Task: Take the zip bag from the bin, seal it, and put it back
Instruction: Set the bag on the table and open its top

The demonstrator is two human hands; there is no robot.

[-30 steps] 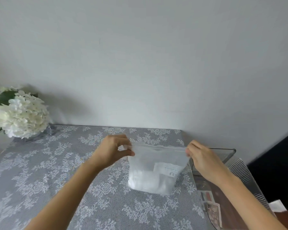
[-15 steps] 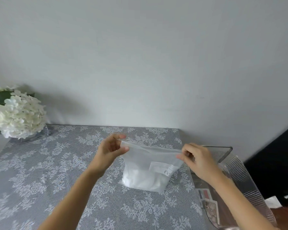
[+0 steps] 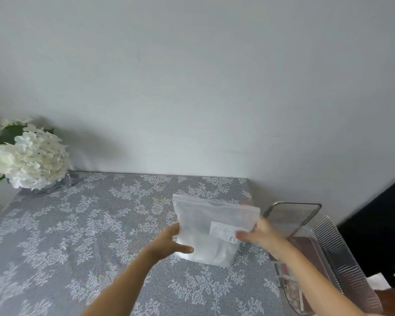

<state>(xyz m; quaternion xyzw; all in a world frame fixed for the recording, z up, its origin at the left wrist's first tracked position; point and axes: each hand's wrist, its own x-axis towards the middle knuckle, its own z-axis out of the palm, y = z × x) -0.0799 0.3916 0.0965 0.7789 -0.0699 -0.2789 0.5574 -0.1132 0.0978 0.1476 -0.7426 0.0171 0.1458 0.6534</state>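
We clamp both grips, left hand (image 3: 169, 241) and right hand (image 3: 258, 233), on the frosted zip bag (image 3: 211, 229); seal looks done, next lift rightward into the clear plastic bin (image 3: 328, 242).

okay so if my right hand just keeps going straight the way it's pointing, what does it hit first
The right hand points left across the zip bag it grips, so it would press into the bag first; beyond that, probably the left hand, though depth is unclear.

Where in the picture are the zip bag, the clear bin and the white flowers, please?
zip bag (image 3: 205, 226): head view, on its frosted front, left of the label.
clear bin (image 3: 338, 245): head view, on its ribbed right wall.
white flowers (image 3: 30, 158): head view, middle of the bloom.
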